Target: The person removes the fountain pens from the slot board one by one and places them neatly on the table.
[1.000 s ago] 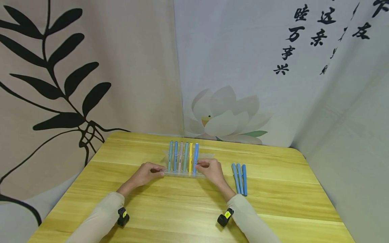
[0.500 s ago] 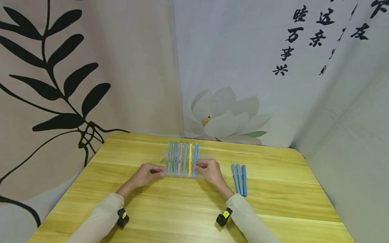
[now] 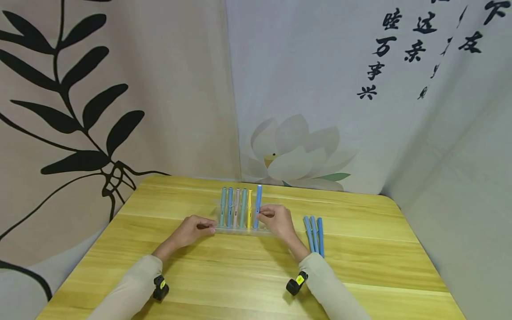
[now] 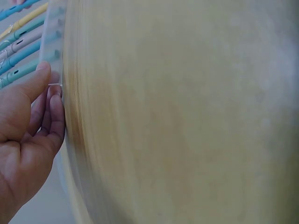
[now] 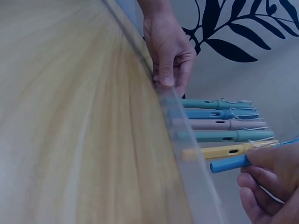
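Observation:
A clear plastic pen stand [image 3: 264, 232] holds a row of upright pens: a green pen [image 3: 222, 206], a blue one, a pink pen [image 5: 201, 124], another green one and a yellow pen [image 5: 219, 151]. Thumb and fingers of my left hand [image 3: 197, 230] grip the stand's left end, also seen in the left wrist view. With my right hand [image 3: 278, 221] I pinch a blue pen [image 3: 258, 200] beside the yellow one, at the row's right. In the right wrist view its lower end [image 5: 229, 164] shows bare, raised out of the stand.
Three loose blue pens [image 3: 314, 234] lie side by side on the wooden table [image 3: 232, 275], right of my right hand and partly behind the forearm. A curtain [image 3: 192, 89] with printed leaves, a lotus and writing hangs behind the table's back edge.
The pinched blue pen has risen slightly, its top now above the others, and my right hand has lifted with it. My left hand keeps its grip on the stand.

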`<state>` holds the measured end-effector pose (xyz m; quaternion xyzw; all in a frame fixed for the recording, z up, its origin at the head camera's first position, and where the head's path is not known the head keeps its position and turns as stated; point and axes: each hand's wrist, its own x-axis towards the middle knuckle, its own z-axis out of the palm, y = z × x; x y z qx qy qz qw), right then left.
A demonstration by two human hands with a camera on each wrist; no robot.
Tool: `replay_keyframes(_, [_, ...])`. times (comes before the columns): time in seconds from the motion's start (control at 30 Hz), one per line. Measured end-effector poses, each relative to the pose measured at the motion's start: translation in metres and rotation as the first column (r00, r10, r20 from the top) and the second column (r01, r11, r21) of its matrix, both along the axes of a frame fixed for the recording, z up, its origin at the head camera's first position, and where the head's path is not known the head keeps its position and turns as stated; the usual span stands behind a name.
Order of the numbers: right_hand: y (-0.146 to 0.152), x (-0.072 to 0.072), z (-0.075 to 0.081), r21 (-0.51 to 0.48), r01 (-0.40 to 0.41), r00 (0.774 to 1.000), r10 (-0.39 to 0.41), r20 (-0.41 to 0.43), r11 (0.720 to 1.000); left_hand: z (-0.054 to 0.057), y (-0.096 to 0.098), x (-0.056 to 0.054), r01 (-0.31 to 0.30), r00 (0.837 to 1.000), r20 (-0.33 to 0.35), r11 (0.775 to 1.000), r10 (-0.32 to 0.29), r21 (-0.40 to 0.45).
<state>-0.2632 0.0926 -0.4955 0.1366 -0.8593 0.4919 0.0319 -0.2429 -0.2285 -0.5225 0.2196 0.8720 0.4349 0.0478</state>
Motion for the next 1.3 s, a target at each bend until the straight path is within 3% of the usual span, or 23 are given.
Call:
replay_keyframes(0.5, [0.016,0.009,0.012,-0.002,0.037,0.999,-0.037,-0.003,0.999,-0.003,-0.004,-0.003,0.022,1.000,-0.004,1.000,-0.022,0.010])
replay_keyframes(1.3, [0.076,0.027,0.019,0.012,0.118,0.991,-0.117,-0.067,0.993,-0.002,-0.002,-0.001,0.022,0.999,0.026,0.998,-0.023,0.056])
